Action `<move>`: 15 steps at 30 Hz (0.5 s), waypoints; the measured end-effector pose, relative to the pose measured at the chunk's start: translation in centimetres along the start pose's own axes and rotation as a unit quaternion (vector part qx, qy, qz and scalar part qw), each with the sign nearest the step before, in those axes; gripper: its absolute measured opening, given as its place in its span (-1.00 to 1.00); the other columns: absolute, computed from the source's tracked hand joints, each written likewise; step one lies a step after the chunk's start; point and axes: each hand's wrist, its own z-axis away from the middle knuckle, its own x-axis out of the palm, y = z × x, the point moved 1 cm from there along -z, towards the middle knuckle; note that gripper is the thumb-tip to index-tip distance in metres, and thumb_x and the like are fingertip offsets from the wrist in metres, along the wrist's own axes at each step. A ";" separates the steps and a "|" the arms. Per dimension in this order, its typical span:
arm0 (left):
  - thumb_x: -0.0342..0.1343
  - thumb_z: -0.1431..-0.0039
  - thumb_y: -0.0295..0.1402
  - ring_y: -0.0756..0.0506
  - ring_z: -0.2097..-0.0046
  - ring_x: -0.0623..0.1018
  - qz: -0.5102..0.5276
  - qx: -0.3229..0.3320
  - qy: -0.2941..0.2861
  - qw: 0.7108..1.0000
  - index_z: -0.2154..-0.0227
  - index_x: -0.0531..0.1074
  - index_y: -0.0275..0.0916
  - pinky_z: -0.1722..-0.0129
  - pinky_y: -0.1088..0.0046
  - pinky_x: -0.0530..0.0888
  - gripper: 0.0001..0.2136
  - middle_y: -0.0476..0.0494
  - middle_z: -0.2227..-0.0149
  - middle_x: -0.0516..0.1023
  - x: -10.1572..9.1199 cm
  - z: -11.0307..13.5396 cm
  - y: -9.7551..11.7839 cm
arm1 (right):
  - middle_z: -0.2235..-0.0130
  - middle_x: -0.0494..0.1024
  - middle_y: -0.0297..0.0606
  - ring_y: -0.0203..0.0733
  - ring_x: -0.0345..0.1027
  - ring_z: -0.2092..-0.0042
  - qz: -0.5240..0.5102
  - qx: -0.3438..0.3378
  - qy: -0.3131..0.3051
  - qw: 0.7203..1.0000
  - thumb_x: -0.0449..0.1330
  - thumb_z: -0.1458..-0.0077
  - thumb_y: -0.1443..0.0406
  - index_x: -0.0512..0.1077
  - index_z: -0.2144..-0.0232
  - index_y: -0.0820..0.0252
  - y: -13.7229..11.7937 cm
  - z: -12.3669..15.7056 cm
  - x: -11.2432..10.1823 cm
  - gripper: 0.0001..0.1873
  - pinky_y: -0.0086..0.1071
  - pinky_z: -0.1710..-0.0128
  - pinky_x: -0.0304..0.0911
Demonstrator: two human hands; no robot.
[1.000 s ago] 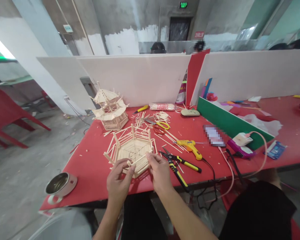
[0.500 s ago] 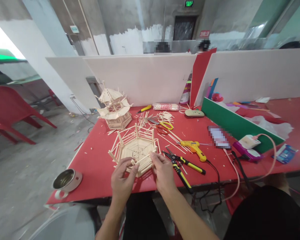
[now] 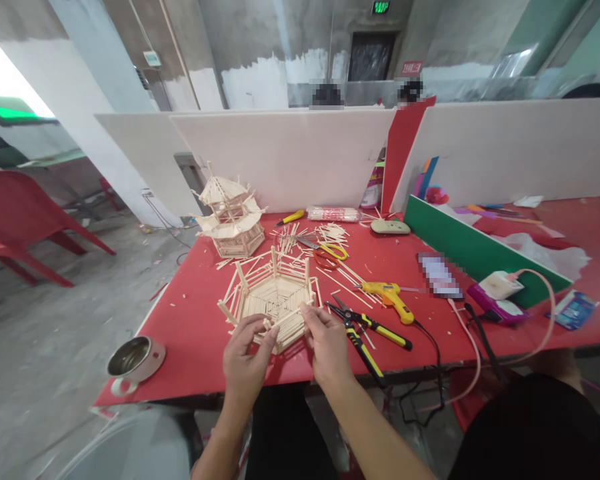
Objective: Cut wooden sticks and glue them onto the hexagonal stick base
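Note:
A six-sided frame built of thin wooden sticks, with short posts at its corners, lies on the red tabletop in front of me. At its near side, my left hand pinches one end of a short wooden stick between thumb and fingers. My right hand grips the other end, its fingertips close against the near right post. The stick runs across the frame's near edge; whether it touches the posts is hidden by my fingers. Behind the frame stands a tiered stick pavilion.
Right of the frame lie black-and-yellow pliers, a yellow glue gun and a phone. Scissors and loose sticks are behind it. A mug stands at the front left edge. A white partition closes the back.
The view has shifted very slightly. Both hands keep the same grip on the stick, and nothing else has visibly moved.

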 end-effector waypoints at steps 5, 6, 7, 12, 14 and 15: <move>0.20 -0.18 -0.32 -0.13 0.14 0.57 -0.004 -0.006 0.003 1.000 0.33 0.52 -0.21 0.14 0.38 0.49 -0.91 -0.17 0.22 0.56 0.1 0.0 0.0 | 0.66 0.32 -0.46 -0.42 0.10 0.59 0.005 -0.001 -0.002 1.000 0.48 0.36 0.05 0.55 0.55 0.24 -0.1 0.0 0.0 -0.60 -0.48 0.61 0.02; 0.20 -0.18 -0.31 -0.13 0.14 0.57 -0.007 -0.006 0.003 1.000 0.33 0.52 -0.21 0.14 0.38 0.48 -0.91 -0.17 0.22 0.56 0.0 0.0 0.0 | 0.66 0.32 -0.46 -0.42 0.10 0.59 0.006 -0.002 -0.003 1.000 0.48 0.35 0.06 0.55 0.55 0.24 -0.1 0.0 0.0 -0.61 -0.48 0.60 0.04; 0.20 -0.18 -0.31 -0.12 0.14 0.57 -0.009 -0.004 0.004 1.000 0.33 0.52 -0.21 0.14 0.38 0.48 -0.91 -0.17 0.22 0.56 0.0 0.0 0.1 | 0.66 0.32 -0.46 -0.42 0.09 0.59 0.006 -0.001 -0.004 1.000 0.47 0.34 0.06 0.55 0.54 0.23 0.0 0.0 0.0 -0.61 -0.48 0.60 0.05; 0.20 -0.18 -0.33 -0.12 0.15 0.57 -0.012 0.003 0.004 1.000 0.34 0.52 -0.20 0.15 0.39 0.48 -0.93 -0.16 0.22 0.56 0.0 -0.1 0.1 | 0.67 0.27 -0.50 -0.44 0.04 0.59 -0.005 0.002 0.000 1.000 0.48 0.35 0.08 0.55 0.54 0.24 0.1 0.0 0.0 -0.62 -0.49 0.62 -0.05; 0.20 -0.17 -0.34 -0.11 0.14 0.57 -0.010 0.005 0.004 1.000 0.33 0.52 -0.20 0.15 0.40 0.48 -0.93 -0.16 0.22 0.56 0.0 -0.1 0.2 | 0.68 0.24 -0.51 -0.46 -0.01 0.60 -0.003 0.002 0.001 1.000 0.49 0.35 0.08 0.54 0.55 0.25 0.1 0.0 -0.1 -0.61 -0.50 0.63 -0.10; 0.20 -0.17 -0.35 -0.11 0.14 0.57 -0.010 0.006 0.004 1.000 0.33 0.52 -0.20 0.14 0.40 0.48 -0.94 -0.16 0.22 0.56 0.0 -0.1 0.2 | 0.67 0.24 -0.51 -0.47 -0.02 0.60 -0.002 0.002 0.000 1.000 0.49 0.35 0.07 0.54 0.55 0.25 0.1 0.0 -0.1 -0.61 -0.50 0.63 -0.11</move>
